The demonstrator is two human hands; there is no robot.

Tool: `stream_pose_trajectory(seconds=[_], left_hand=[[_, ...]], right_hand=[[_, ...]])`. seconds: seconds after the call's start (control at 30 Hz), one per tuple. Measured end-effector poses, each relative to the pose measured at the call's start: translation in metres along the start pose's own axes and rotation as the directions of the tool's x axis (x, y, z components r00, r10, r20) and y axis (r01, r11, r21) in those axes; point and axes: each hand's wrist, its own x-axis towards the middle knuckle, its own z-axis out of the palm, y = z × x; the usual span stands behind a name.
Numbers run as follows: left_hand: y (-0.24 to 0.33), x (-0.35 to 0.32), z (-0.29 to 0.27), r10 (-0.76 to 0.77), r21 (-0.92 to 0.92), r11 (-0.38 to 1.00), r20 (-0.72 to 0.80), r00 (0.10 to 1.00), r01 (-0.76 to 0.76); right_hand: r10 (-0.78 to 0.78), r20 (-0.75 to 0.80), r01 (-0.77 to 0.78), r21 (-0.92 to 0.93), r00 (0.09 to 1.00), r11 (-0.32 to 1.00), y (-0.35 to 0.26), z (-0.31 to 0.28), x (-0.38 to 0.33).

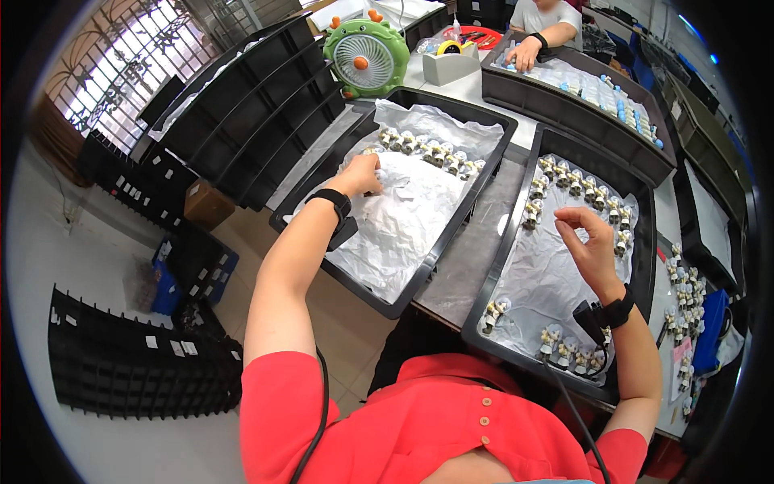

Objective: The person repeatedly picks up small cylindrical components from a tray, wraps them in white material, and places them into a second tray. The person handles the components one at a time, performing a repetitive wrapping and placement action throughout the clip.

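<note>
My left hand is over the left black tray, its fingers curled down near the left end of a row of small white-and-dark figurines. What those fingers hold, if anything, is hidden. Crumpled white paper lines this tray. Above the right black tray hovers my right hand, thumb and forefinger curved with a small gap and nothing visible between them. Similar figurines line that tray's far end, and several more lie at its near end.
A green fan stands beyond the left tray, beside a tilted black crate. At the far right, a person's hand reaches into a tray of blue-and-white pieces. More figurines lie on the table at right.
</note>
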Motion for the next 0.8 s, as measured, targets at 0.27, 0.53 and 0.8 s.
stream_pose_trajectory(seconds=[0.27,0.53,0.8], left_hand=[[0.013,0.003,-0.012,-0.173,0.168,0.973,0.089,0.981,0.156],[0.025,-0.006,-0.019,-0.307,0.251,0.928,0.093,0.947,0.276],[0.015,0.007,-0.005,-0.259,0.385,0.902,0.114,0.959,0.197]], right_hand=[[0.065,-0.012,-0.066,-0.035,0.998,0.997,0.012,-0.01,0.005],[0.113,-0.038,-0.114,-0.048,0.993,0.992,0.016,-0.016,0.009],[0.08,-0.149,-0.105,-0.169,0.986,0.98,0.029,-0.034,0.014]])
